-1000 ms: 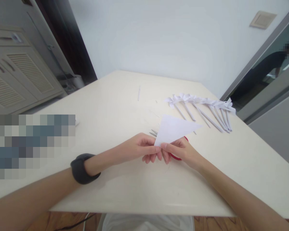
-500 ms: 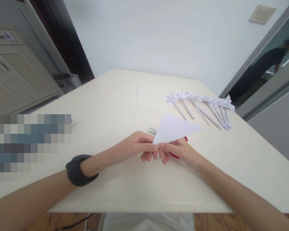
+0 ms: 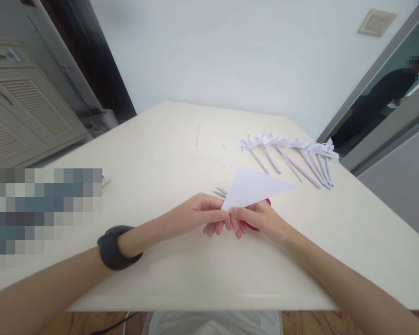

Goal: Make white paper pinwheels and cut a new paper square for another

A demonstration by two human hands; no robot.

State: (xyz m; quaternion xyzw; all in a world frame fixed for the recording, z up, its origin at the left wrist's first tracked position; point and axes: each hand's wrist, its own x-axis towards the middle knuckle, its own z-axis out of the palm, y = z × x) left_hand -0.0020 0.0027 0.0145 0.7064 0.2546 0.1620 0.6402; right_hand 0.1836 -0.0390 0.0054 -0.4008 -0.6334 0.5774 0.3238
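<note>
At frame centre, a folded paper triangle (image 3: 253,188) was pinched at its near corner by the fingers of the left hand (image 3: 199,216) and the right hand (image 3: 260,218), its long axis running up-right above the table (image 3: 160,158); both hands were equally near.

Both hands meet above the near middle of the cream table (image 3: 167,153). The left hand (image 3: 199,215) and the right hand (image 3: 258,218) pinch the same lower corner of a white paper triangle (image 3: 253,188), fingertips almost touching, and the sheet slants up and away to the right. Under it lies a pair of scissors (image 3: 256,218), red handles peeping out beside the right hand and what look like the blade tips showing to the left of the paper. A dark wristband (image 3: 115,246) circles the left wrist. Farther back on the right, a row of folded paper flowers (image 3: 289,151) on thin stems lies fanned on the tabletop.
</note>
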